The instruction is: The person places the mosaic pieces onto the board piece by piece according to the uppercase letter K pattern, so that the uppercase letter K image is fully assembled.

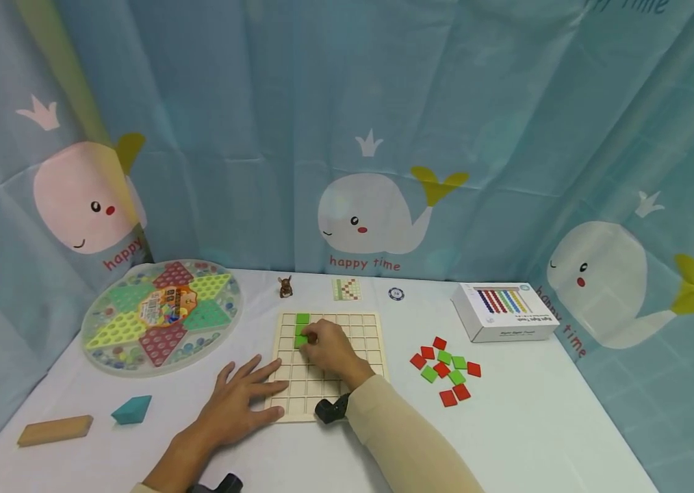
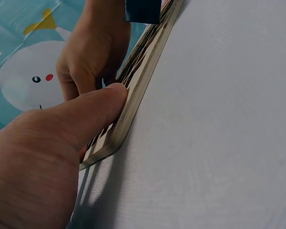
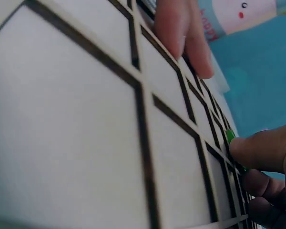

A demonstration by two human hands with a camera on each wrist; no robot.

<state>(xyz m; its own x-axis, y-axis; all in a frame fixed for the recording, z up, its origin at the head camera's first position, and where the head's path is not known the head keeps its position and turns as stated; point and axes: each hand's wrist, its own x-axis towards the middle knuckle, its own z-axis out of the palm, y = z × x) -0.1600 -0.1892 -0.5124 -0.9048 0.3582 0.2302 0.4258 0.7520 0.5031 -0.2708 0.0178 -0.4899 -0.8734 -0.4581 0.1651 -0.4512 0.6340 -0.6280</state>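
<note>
matt wooden grid board [image 1: 364,329], seemingly cloth tablecloth [image 1: 532,424]

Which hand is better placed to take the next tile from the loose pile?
Probably the right hand: the loose tiles lie on its side, while the left hand rests flat on the grid board.

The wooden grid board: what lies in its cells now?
Two green tiles sit in the wooden grid board; the right hand covers several cells, hiding their contents.
</note>
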